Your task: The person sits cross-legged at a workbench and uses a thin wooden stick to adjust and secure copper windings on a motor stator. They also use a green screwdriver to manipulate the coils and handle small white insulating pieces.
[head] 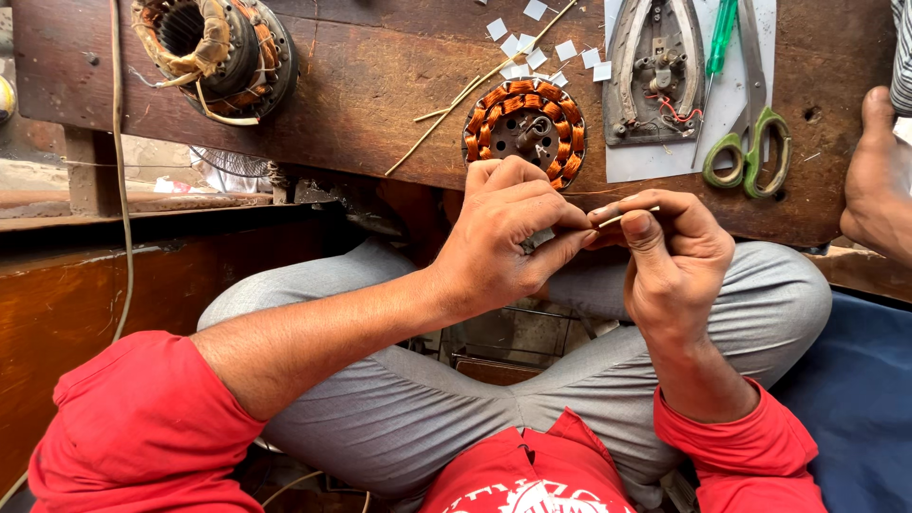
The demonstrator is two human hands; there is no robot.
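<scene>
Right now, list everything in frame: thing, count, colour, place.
wound motor core: 1, copper-orange coils on grey metal, bench edge just above the hands
old motor core: 1, brown and frayed, bench top left
iron base: 1, grey metal with red wires, on white sheet, top right
scissors: 1, green handles, beside the iron base
screwdriver: 1, green handle, on the sheet
paper bits: many, white, above the wound core
thin sticks: a few, tan, lying across the bench
bench: 1, dark brown wood
another person's foot: 1, right edge
left hand: fingers pinching something small
right hand: fingers holding a thin sliver
</scene>
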